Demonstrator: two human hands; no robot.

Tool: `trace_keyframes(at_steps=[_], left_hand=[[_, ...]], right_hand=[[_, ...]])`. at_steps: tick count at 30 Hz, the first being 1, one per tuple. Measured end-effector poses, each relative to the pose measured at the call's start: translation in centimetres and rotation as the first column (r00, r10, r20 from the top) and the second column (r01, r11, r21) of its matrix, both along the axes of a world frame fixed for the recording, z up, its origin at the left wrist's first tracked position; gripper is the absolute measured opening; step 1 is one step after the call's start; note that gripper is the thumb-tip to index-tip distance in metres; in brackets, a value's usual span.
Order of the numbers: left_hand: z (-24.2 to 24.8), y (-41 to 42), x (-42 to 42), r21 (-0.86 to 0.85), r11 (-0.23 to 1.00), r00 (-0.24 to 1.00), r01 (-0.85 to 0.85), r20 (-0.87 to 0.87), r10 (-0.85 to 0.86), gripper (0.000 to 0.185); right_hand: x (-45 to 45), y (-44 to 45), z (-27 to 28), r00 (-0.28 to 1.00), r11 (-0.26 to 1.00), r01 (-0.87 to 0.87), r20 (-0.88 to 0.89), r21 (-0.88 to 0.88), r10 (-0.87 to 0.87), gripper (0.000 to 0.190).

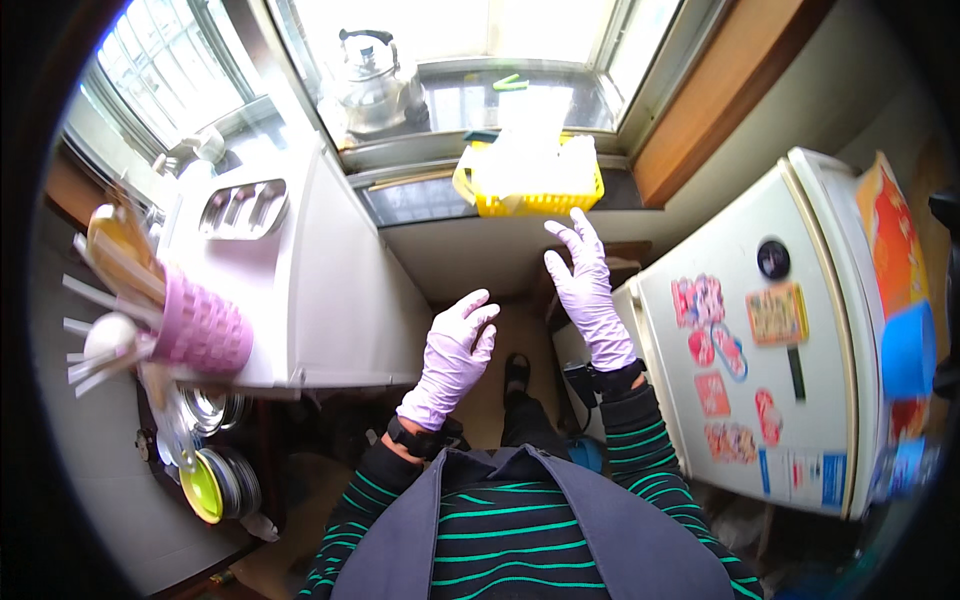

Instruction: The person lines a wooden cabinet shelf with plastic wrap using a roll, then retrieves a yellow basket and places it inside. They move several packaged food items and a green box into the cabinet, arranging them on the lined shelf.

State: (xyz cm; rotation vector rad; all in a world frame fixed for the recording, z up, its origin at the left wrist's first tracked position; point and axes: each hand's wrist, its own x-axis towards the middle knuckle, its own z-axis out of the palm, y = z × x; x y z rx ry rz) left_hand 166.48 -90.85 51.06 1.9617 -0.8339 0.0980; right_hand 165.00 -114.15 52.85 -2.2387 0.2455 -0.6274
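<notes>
My left hand (454, 358), in a pale lilac glove, hangs in the air with its fingers apart and nothing in it. It is nearest to the side of a white cabinet (349, 307). In a matching glove, my right hand (585, 292) reaches up towards the window with fingers spread and holds nothing. Just beyond its fingertips a yellow plastic basket (540, 204) stands on the dark window sill (420, 204). White contents (529, 161) fill the basket, too washed out by glare to name. I cannot tell whether the fingertips touch the basket.
A white refrigerator (739, 420) with several magnets stands right, a blue cup (909, 351) beside its far edge. Behind the window glass sits a metal kettle (371, 82). On the left are a pink woven-pattern basket (206, 326) of utensils, a metal tray (244, 210) and stacked plates (244, 480).
</notes>
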Motion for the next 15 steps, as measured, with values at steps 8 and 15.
trace_keyframes(at_steps=[8, 15], left_hand=[[0.6, -7.2, 9.0, 0.081, 0.981, 0.983, -0.178, 0.068, 0.173, 0.031], [0.0, -9.8, 15.0, 0.066, 0.953, 0.951, -0.296, 0.117, 0.287, 0.038]], right_hand=[[12.8, -6.8, -3.5, 1.0, 0.984, -0.009, -0.03, -0.177, 0.004, 0.044], [15.4, -11.4, -0.5, 0.967, 0.754, -0.223, 0.237, 0.618, 0.092, 0.049]])
